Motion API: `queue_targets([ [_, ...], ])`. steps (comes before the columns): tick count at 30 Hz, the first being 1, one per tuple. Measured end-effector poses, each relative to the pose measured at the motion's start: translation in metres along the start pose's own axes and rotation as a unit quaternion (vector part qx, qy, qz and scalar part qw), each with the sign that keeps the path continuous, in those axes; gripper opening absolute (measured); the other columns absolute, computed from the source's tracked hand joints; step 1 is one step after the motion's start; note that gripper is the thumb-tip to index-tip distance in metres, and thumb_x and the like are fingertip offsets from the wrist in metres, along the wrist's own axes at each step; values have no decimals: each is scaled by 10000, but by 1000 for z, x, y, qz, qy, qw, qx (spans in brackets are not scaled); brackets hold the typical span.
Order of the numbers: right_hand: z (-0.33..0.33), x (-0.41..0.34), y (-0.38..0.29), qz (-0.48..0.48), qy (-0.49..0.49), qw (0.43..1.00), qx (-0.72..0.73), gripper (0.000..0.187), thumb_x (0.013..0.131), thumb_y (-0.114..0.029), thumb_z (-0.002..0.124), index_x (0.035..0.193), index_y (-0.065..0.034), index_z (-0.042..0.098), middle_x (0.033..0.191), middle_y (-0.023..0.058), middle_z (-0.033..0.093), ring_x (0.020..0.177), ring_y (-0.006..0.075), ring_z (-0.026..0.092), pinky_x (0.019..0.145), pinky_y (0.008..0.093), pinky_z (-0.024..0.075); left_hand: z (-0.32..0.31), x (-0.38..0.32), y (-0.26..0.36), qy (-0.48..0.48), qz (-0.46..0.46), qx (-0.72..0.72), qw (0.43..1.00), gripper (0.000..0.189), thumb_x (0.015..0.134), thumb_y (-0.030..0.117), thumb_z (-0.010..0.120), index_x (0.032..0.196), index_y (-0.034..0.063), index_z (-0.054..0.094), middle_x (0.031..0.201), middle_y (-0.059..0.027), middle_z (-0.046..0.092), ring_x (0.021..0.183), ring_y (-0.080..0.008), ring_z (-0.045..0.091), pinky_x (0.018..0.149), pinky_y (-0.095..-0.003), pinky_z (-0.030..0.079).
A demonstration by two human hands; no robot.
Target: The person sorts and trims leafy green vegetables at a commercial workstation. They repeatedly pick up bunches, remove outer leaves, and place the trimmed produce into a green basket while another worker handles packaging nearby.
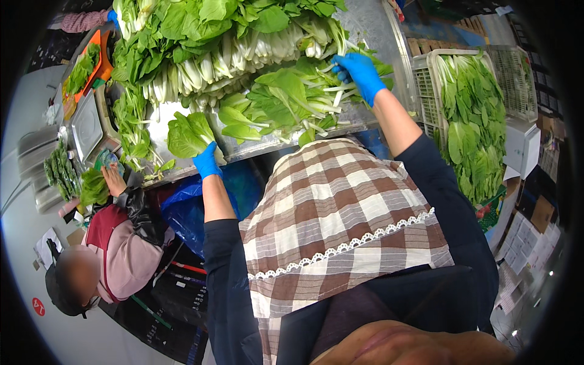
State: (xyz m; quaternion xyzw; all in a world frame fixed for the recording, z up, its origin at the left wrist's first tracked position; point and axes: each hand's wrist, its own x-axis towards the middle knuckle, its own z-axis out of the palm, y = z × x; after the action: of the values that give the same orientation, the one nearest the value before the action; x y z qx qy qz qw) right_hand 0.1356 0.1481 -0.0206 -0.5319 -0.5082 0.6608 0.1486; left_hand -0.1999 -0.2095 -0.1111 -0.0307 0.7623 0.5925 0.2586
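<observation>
My left hand, in a blue glove, grips a head of leafy greens by its pale base at the table's near edge. My right hand, gloved the same way, reaches over the right end of a heap of loose leaves and stalks. Its fingers are bent at a pale stalk; whether they grip it is unclear. Behind both hands, a large pile of leafy greens with white stems covers much of the metal table.
On the right stands a pale plastic crate full of greens. A co-worker at the left holds a bunch of greens near a scale. A blue plastic bag hangs below the table edge. Another person's sleeve shows top left.
</observation>
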Motion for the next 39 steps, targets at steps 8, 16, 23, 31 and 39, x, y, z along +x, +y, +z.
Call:
queue_targets([
  [8, -6, -29, 43, 76, -95, 953, 278, 275, 936, -279, 595, 1075, -43, 628, 860, 67, 681, 668, 146, 614, 617, 260, 496, -21, 21, -14, 71, 54, 75, 993, 1058, 665, 77, 839, 1460, -77, 157, 1391, -210, 429, 1168, -298, 507, 1000, -420, 419],
  [16, 22, -55, 26, 77, -38, 992, 88, 329, 896, -350, 659, 1045, -58, 637, 696, 45, 609, 590, 141, 562, 584, 329, 497, -30, 10, -30, 155, 148, 349, 912, 1034, 666, 320, 842, 1416, -110, 274, 1426, -312, 357, 1313, -425, 376, 1114, -490, 289],
  [23, 28, 18, -32, -207, 164, 941, -212, 706, 742, -428, 772, 1236, 14, 530, 1190, 245, 573, 1080, 365, 578, 925, 421, 466, 14, -86, 36, 114, 267, 372, 882, 879, 670, 224, 792, 1409, -2, 373, 1384, -243, 431, 1287, -398, 398, 1087, -471, 316],
  [31, 35, 33, -25, -267, 206, 923, -183, 570, 733, -362, 767, 1123, 16, 595, 1056, 190, 669, 962, 323, 649, 831, 409, 505, 38, -140, 24, -6, 379, 340, 861, 753, 673, 192, 781, 1332, 11, 464, 1280, -234, 469, 1209, -402, 436, 1042, -469, 335],
  [39, 18, 55, -30, -217, 149, 933, -247, 509, 739, -380, 749, 1061, -1, 641, 989, 220, 671, 899, 372, 650, 799, 413, 509, 70, -153, 34, -54, 418, 333, 844, 634, 712, 151, 755, 1280, 9, 513, 1228, -212, 518, 1168, -370, 469, 1015, -444, 367],
])
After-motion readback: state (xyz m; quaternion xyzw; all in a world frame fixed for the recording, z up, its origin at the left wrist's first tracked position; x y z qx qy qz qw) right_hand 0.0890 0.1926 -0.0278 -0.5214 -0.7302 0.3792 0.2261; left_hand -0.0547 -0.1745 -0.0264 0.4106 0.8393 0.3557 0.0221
